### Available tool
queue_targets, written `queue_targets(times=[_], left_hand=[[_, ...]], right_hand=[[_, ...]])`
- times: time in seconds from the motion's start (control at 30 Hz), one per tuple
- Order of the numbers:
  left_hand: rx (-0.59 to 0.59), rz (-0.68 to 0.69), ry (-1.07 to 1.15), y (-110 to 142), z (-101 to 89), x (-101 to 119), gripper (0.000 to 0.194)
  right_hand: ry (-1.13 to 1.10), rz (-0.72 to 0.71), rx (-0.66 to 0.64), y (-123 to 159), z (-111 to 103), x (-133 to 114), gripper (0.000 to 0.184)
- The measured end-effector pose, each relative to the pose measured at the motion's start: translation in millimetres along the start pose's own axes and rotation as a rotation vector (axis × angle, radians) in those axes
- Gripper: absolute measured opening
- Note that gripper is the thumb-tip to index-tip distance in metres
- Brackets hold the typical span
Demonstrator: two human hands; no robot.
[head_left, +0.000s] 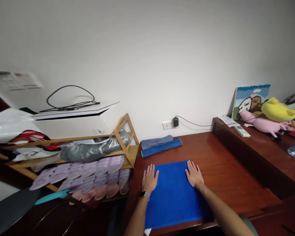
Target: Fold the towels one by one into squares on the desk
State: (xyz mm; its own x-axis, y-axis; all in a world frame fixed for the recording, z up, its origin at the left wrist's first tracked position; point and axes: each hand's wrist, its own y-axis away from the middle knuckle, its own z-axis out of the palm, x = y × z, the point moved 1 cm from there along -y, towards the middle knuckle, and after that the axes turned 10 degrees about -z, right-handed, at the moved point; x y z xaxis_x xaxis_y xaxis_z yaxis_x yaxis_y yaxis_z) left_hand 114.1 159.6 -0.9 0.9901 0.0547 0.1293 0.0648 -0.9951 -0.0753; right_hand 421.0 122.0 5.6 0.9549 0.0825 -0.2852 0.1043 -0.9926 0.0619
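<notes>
A blue towel (173,196) lies spread flat on the reddish-brown wooden desk (226,170), its near edge close to the desk's front. My left hand (149,179) rests flat at the towel's far left corner, fingers stretched out, with a watch on the wrist. On the opposite side, my right hand (194,175) lies flat at the far right corner, fingers spread a little. Neither hand grips anything. A white tag shows at the towel's near left corner. Behind it, against the wall, are a folded greyish-blue cloth (157,141) and a rolled blue cloth (162,147) with green edging.
Left of the desk stands a wooden rack (131,154) with several purple slippers (89,168) and a white box (73,126) on top. A raised ledge at the right holds a pink plush toy (263,124), a yellow plush (280,110) and a remote (242,131). A black charger (176,122) is plugged into the wall.
</notes>
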Motion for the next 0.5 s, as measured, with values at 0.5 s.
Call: queue_targets(times=[0.5], left_hand=[[0.060, -0.017, 0.032, 3.5, 7.1, -28.7, 0.074]], right_hand=[[0.035, 0.001, 0.011, -2.9, 7.4, 1.6, 0.071]])
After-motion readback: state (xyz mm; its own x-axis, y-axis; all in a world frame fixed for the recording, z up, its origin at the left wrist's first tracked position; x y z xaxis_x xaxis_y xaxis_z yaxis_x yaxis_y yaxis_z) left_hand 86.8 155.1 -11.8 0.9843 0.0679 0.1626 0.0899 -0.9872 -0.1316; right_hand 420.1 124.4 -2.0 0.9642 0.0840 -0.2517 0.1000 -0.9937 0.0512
